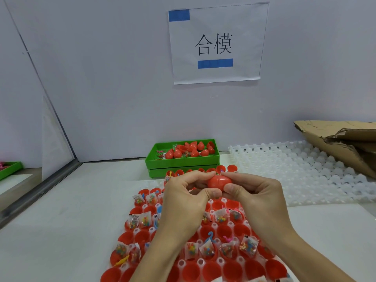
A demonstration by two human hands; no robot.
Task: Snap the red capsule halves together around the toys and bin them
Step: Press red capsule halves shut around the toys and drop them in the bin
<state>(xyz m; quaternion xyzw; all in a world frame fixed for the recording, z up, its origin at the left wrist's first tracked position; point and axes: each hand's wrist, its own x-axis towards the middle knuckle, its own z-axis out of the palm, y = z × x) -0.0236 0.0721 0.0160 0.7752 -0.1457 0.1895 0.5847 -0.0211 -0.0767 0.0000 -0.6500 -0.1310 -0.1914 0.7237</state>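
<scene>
A red egg-shaped capsule (219,181) is pinched between both hands above the table's middle, its two halves joined. My left hand (183,198) grips its left end and my right hand (256,196) grips its right end. Below the hands lies a white holder tray (140,228) filled with open red capsule halves (223,231), many holding small bagged toys (207,249). Behind them stands a green bin (183,160) with several closed red capsules (177,154) inside.
An empty white holder tray (295,171) lies at the right, with torn cardboard (335,143) over its far corner. Another green tray (10,169) shows at the far left behind a clear divider. A paper sign (215,43) hangs on the back wall.
</scene>
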